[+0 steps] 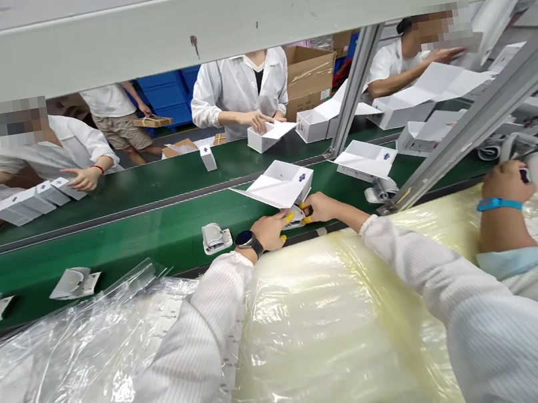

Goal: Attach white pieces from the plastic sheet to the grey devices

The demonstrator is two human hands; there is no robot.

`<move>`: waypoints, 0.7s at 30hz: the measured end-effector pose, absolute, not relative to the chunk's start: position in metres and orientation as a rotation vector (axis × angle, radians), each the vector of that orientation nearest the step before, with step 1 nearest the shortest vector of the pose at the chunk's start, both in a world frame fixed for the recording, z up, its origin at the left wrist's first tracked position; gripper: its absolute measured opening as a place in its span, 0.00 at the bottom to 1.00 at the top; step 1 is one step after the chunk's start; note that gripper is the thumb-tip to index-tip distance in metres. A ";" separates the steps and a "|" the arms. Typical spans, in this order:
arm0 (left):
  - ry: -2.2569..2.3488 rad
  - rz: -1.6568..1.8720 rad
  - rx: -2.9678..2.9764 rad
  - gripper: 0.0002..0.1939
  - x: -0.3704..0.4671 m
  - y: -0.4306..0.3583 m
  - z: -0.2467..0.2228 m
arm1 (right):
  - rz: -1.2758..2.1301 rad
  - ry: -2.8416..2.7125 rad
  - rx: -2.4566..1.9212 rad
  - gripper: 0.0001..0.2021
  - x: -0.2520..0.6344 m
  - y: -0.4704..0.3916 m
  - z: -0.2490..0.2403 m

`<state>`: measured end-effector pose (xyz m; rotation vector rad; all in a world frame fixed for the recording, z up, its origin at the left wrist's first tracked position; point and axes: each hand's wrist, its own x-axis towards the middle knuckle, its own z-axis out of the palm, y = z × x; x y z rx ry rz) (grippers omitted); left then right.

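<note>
Both my hands meet at the near edge of the green conveyor belt (162, 227), around a small white device (296, 217) mostly hidden by fingers. My left hand (269, 232), wearing a black watch, grips its left side with yellow-covered fingertips. On its right side, my right hand (323, 207) has its fingers closed, also with yellow tips. Just beyond them lies an open white box (279, 183) with its lid flap spread to the left. A similar white device (216, 237) sits on the belt to the left of my left hand.
Further left on the belt are more white devices (73, 283). Yellowish plastic film (318, 329) and clear plastic (71, 366) cover the near surface. A metal post (358, 90) rises at right. A co-worker's hand (506, 183) holds a white device at right; other people work opposite.
</note>
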<state>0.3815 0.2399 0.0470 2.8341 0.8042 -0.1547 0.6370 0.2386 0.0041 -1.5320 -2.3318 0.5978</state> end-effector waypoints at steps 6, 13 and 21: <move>0.825 -0.137 2.834 0.40 0.387 0.243 0.042 | 0.647 -1.986 -1.591 0.22 0.648 0.231 -0.033; 0.798 -0.136 2.839 0.40 0.397 0.243 0.040 | 0.906 -1.771 -1.529 0.16 0.668 0.240 -0.047; 0.753 -0.142 2.858 0.42 0.415 0.245 0.041 | 0.620 -1.684 -1.693 0.16 0.677 0.228 -0.045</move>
